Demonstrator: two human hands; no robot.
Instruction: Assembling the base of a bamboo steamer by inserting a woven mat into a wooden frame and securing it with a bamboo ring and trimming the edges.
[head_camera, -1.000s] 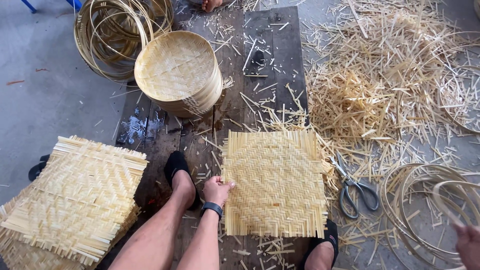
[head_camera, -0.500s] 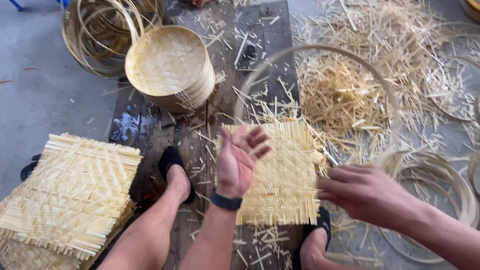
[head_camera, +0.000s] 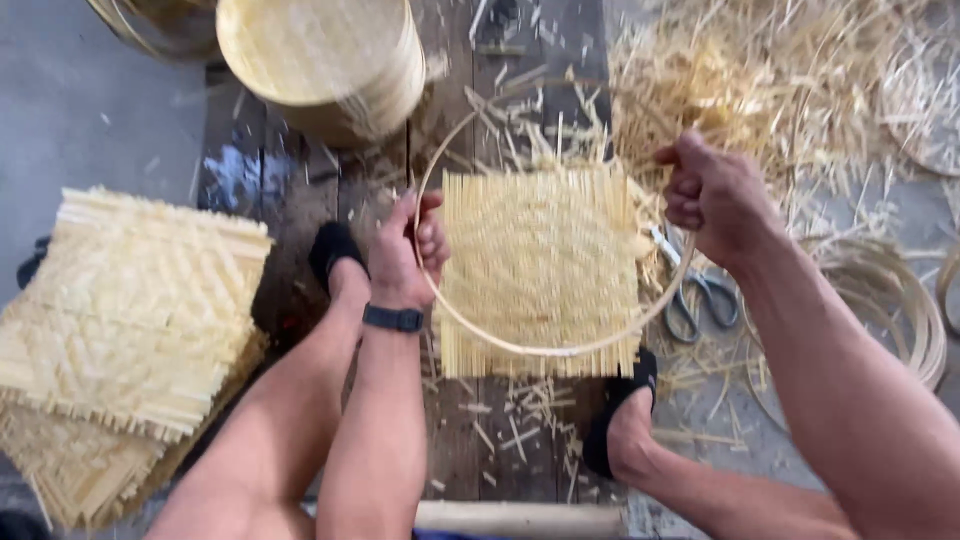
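Dark wooden planks (head_camera: 300, 190) on a grey concrete floor (head_camera: 90, 110) served as your work surface, littered with bamboo slivers. Nearest you, your knees framed a pale rod lying across the bottom edge, and your two feet in dark slippers sat either side of a square woven bamboo mat (head_camera: 540, 270). Your left hand (head_camera: 408, 258) was closed around the left side of a thin bamboo hoop (head_camera: 560, 345), and your right hand (head_camera: 715, 195) gripped its right side, so the ring hung over the mat, roughly centred on it. The hoop looked springy; a loose grip on either side could have let it snap out or land off-centre, and the mat's frayed edge strips could have caught it. Scissors (head_camera: 690, 295) lay just beside the mat's right edge, under your right wrist, close enough to get nudged. To your left sat a stack of finished mats (head_camera: 130, 320). Farther off stood a round woven basket (head_camera: 320, 60), with a heap of shavings (head_camera: 760, 90) and spare hoops (head_camera: 900, 320) on the right.
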